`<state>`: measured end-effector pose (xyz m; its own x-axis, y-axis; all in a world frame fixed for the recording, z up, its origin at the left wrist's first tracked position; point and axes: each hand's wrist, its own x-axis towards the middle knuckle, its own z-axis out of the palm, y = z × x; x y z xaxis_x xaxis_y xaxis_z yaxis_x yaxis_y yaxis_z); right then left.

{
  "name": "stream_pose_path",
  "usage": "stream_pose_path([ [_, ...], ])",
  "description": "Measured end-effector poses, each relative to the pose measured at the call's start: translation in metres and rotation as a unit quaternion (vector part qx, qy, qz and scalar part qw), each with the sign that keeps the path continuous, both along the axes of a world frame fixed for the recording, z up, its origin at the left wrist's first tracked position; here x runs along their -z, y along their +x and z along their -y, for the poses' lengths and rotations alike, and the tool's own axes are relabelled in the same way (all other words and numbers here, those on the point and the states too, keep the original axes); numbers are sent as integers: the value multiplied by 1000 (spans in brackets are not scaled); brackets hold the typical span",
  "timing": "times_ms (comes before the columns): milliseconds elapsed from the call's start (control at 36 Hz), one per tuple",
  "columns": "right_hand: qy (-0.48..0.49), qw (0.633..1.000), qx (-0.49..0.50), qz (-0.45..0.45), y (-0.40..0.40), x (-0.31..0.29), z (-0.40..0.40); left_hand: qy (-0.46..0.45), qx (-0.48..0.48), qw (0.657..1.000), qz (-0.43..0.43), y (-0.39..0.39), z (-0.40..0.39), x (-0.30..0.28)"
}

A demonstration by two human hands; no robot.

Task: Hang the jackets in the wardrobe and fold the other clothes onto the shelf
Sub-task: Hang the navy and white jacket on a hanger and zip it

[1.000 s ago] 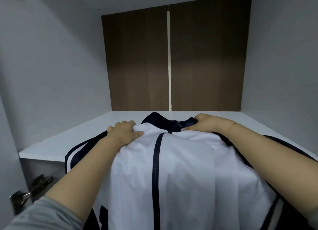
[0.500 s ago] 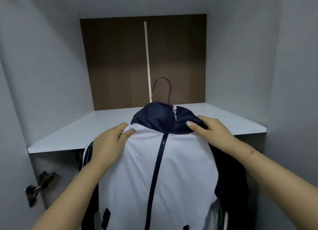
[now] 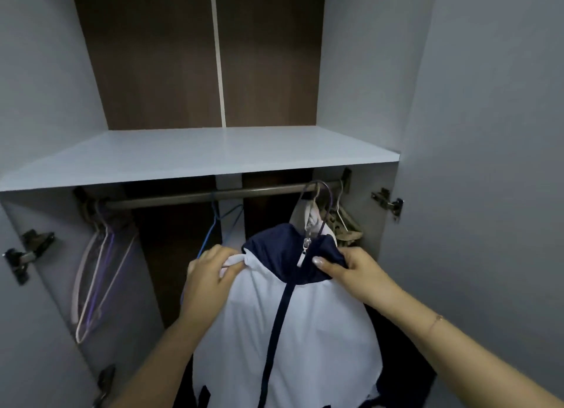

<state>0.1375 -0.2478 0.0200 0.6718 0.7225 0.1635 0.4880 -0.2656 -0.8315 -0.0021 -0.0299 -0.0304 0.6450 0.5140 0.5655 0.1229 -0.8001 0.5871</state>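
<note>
A white jacket (image 3: 311, 322) with a navy collar and navy zip stripe hangs in front of me on a hanger whose purple hook (image 3: 326, 197) reaches up to the metal rail (image 3: 189, 196) near its right end. My left hand (image 3: 210, 278) grips the white fabric at the jacket's left shoulder. My right hand (image 3: 355, 273) grips the navy collar at the right shoulder. The pale shelf (image 3: 195, 157) lies above the rail with nothing on it.
Several bare hangers (image 3: 94, 273) hang at the rail's left end, and a blue hanger (image 3: 213, 224) hangs mid-rail. Another pale garment (image 3: 308, 215) and wooden hangers (image 3: 348, 227) crowd the right end. Door hinges (image 3: 389, 203) stick out on both sides.
The jacket came down from shelf height to below the shelf. Its hook now stands at the rail, and both hands keep their grip on the shoulders.
</note>
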Motion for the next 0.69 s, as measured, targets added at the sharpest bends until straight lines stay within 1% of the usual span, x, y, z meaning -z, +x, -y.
stream_pose_path([
  [56, 6, 998, 44, -44, 2, 16, 7, -14, -45, 997, -53, 4, -5, 21],
  [139, 6, 991, 94, -98, 9, 35, 11, -64, -101, 977, -178, 8, -10, 41],
  [167, 9, 988, 102, -116, 11, 40, 10, -84, -110, 969, -204, 10, -9, 44],
  [194, 12, 986, 107, -129, 13, 45, 8, -102, -110, 968, -203, 13, -7, 46],
  [250, 14, 983, 115, -143, 19, 52, 2, -121, -88, 976, -157, 21, -1, 44],
  [306, 15, 980, 122, -159, 25, 57, -7, -144, -45, 982, -113, 32, 6, 39],
  [389, 23, 976, 129, -175, 35, 62, -27, -219, 1, 973, -73, 51, 12, 30],
  [528, 84, 964, 122, -220, 58, 58, -76, -225, 28, 974, -15, 87, 13, 18],
  [639, 119, 964, 123, -201, 89, 48, -121, -271, 14, 962, 10, 109, 3, 12],
  [694, 130, 963, 126, -198, 109, 44, -141, -309, 1, 951, 31, 117, -2, 13],
])
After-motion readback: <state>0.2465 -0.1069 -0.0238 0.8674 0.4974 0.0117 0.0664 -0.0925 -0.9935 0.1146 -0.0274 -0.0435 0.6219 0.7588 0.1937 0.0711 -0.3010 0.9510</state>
